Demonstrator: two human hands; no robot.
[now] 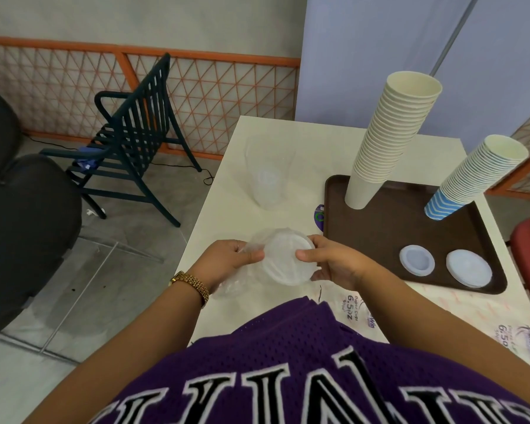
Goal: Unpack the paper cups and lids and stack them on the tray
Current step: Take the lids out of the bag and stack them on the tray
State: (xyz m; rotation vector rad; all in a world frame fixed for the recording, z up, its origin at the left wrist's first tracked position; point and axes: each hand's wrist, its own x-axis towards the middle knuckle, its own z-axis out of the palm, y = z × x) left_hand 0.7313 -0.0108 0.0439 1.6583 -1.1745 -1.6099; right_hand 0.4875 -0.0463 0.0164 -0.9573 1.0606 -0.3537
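Purple mesh jersey (pixel 288 371) with black lettering fills the bottom of the view, at six o'clock, and two bare forearms reach forward from it. At the centre, both hands hold a stack of clear plastic lids (pixel 288 260) half out of its thin plastic wrapper (pixel 242 270). Left hand (pixel 227 258), with a gold watch (pixel 193 286) on the wrist, grips the crumpled wrapper at nine o'clock of the lids, thumb on top. Right hand (pixel 328 258) pinches the lids at their three o'clock edge, thumb pressed on the top lid.

Outward at two o'clock, a brown tray (pixel 380 228) lies on the pale table (pixel 227 194). On it stand two leaning stacks of paper cups, a cream stack (pixel 389 139) and a blue-striped stack (pixel 475 179), and nearer the person two low piles of lids (pixel 416 260) (pixel 468 267). At twelve o'clock, a clear empty sleeve (pixel 268 172) lies on the table. Printed cup wrappers (pixel 358 310) lie at four o'clock. A dark chair (pixel 135 127) stands on the floor at ten o'clock.

The step in hand seems to be unwrapping this lid stack. Next would probably come pulling the wrapper fully off leftward while keeping the lids aligned, then carrying them right to the tray.
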